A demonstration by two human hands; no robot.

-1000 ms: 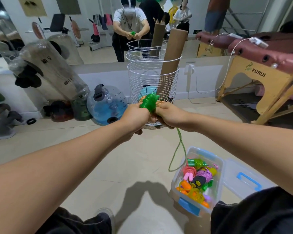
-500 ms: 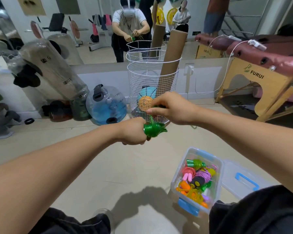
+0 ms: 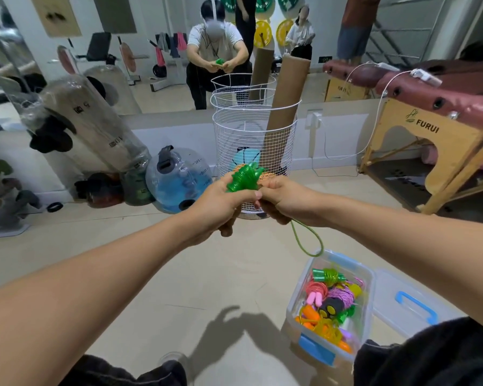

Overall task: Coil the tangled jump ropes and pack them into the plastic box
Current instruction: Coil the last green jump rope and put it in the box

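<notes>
We find both hands raised together in front of the white wire basket, held above the floor. The left hand has its fingers curled round the green jump-rope handles, whose ribbed ends stick up above the knuckles. The right hand sits just beside it, touching it, with its fingers curled round the green cord close to the handles. A loop of that cord hangs below the right hand and ends just over the far rim of the plastic box.

The plastic box stands open on the floor, toward the near right, beside our right knee. Inside it we count several coiled ropes in green, pink, purple, orange and yellow, lying packed against one another; we cannot tell their exact number. Its clear lid, with a blue handle, lies flat on the floor, touching the box on the right.

A cardboard tube leans in the wire basket. A blue water bag rests on the floor to the basket's left, against the wall. A wooden-legged massage table marked FURUI stands at the right edge of the floor. The mirror on the far wall shows a person holding the green bundle in both hands.
</notes>
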